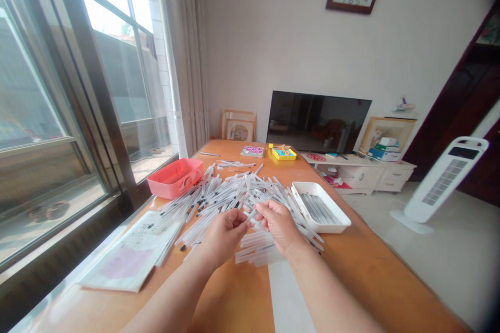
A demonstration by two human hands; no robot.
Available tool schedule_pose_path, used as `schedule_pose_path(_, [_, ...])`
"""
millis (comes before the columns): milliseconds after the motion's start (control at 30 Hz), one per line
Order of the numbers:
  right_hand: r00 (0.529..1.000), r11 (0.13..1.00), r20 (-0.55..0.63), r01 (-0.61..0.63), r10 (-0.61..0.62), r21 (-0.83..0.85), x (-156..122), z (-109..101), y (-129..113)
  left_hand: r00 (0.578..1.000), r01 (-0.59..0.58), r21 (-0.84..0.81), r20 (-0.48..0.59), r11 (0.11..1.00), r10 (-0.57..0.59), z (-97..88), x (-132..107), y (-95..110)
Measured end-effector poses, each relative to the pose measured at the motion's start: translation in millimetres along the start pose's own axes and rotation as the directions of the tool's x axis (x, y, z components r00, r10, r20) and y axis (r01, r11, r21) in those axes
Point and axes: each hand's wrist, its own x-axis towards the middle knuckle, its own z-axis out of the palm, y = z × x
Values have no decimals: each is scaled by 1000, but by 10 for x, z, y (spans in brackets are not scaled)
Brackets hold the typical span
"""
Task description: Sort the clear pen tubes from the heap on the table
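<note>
My left hand [225, 235] and my right hand [278, 225] meet over the near side of a big heap of pens [230, 190]. Both pinch the same slim, whitish pen [252, 215], one hand at each end; most of it is hidden by the fingers. The heap is made of clear and white barrels, some with black caps. Just below the hands lies a row of translucent pen barrels [255, 250]. To the right of my right hand, a white tray [339, 225] contains several grey, slender pen pieces [316, 207].
A red, open bin [164, 187] stands left of the heap. Papers [127, 257] lie at the table's left. Farther back are a booklet [252, 151] and a yellow box [284, 154]. A white strip [289, 296] runs under my right forearm. Windows flank the table's left side.
</note>
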Motion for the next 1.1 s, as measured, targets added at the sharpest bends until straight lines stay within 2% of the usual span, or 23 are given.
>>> schedule_pose_path(100, [1000,998,17,12,-13,62,7,-12,5,993,101,-26,65,995,-99,-17,-21,29])
schedule_pose_path(200, [1000,997,10,23,-24,78,12,-22,5,962,233,-102,172,967,-214,-41,-43,50])
schedule_pose_path(267, [1000,998,11,21,-22,66,12,-20,1,954,256,-126,191,958,-230,-46,-45,54])
schedule_pose_path(467, [1000,1000,-5,-1,1,24,8,8,-7,995,79,71,61,994,-84,-39,-9,-2])
schedule_pose_path(567, [1000,1000,-23,1,0,8,7,22,-7,999,-39,239,4,970,39,-40,6,-73])
schedule_pose_path(633, [1000,1000,-14,4,-4,-11,9,22,-16,996,-77,295,-13,952,85,-38,15,-109])
schedule_pose_path(700, [1000,1000,0,6,-6,-23,18,1,-29,997,-66,261,-23,963,74,-34,27,-124])
schedule_pose_path(767, [1000,999,-12,15,-16,-52,43,-47,-27,998,-23,160,-62,987,34,-33,42,-117])
schedule_pose_path(833, [996,985,-63,46,-58,-164,83,-119,6,991,36,35,-131,999,-31,-45,58,-99])
schedule_pose_path(900, [986,918,-98,89,-137,-385,128,-196,73,974,92,-71,-199,993,-105,-72,70,-82])
schedule_pose_path(933, [979,849,-89,111,-182,-516,149,-229,114,966,115,-112,-218,987,-137,-89,76,-77])
schedule_pose_path(1000, [970,662,-38,135,-240,-738,176,-269,191,954,143,-182,-237,973,-185,-128,87,-78])
schedule_pose_path(1100, [964,389,32,137,-264,-911,178,-259,259,940,161,-269,-251,950,-230,-178,109,-107])
